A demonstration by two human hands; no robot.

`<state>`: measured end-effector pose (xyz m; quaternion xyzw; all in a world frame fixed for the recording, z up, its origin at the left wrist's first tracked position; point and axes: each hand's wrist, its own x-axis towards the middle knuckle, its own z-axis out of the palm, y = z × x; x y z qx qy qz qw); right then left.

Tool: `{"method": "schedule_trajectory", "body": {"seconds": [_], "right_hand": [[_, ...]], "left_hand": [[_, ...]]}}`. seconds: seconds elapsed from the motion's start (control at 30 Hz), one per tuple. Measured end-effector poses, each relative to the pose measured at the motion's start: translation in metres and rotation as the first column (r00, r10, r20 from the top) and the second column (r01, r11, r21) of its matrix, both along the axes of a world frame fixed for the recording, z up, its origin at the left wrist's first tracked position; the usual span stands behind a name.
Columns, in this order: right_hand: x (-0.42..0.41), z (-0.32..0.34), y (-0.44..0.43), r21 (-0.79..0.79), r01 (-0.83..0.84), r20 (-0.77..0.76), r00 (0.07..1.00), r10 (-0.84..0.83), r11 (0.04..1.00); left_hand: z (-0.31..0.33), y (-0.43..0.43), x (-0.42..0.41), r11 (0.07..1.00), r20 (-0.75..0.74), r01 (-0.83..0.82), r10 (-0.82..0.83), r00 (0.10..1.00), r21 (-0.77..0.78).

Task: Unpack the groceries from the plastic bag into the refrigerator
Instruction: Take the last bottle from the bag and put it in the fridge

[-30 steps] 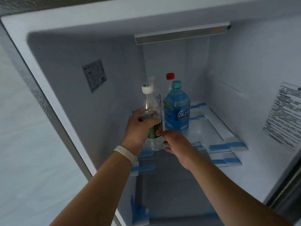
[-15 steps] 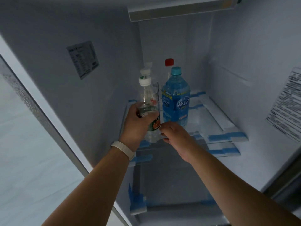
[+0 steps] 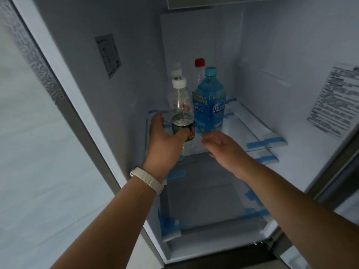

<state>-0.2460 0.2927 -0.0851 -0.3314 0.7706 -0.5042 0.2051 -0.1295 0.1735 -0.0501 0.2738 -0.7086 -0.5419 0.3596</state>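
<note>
On the refrigerator's glass shelf, four upright plastic bottles crowd the left rear corner, the white-capped clear bottle and tall blue bottle foremost, while the shelf's right half lies open.

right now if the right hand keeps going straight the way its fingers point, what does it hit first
Most likely the blue bottle. The right hand is open, its fingers pointing up and left toward that bottle's base. Depth is unclear, so it could instead brush the clear bottle beside it.
</note>
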Motion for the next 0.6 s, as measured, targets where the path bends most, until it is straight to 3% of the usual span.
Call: {"method": "schedule_trajectory", "body": {"seconds": [0.17, 0.3, 0.5, 0.6], "right_hand": [[0.023, 0.008, 0.026, 0.144, 0.043, -0.334, 0.943, 0.008, 0.989], [0.047, 0.009, 0.051, 0.273, 0.078, -0.508, 0.858, 0.075, 0.959], [0.076, -0.001, 0.088, 0.446, 0.202, -0.654, 0.739, 0.164, 0.872], [0.087, -0.007, 0.102, 0.521, 0.248, -0.662, 0.721, 0.203, 0.817]], "left_hand": [[-0.020, 0.011, 0.032, 0.946, 0.211, 0.196, -0.143, 0.967, -0.260], [-0.039, 0.021, 0.047, 0.862, 0.400, 0.340, -0.181, 0.899, -0.375], [-0.066, 0.038, 0.060, 0.696, 0.517, 0.478, -0.177, 0.838, -0.536], [-0.078, 0.046, 0.067, 0.622, 0.551, 0.516, -0.158, 0.819, -0.589]]}}
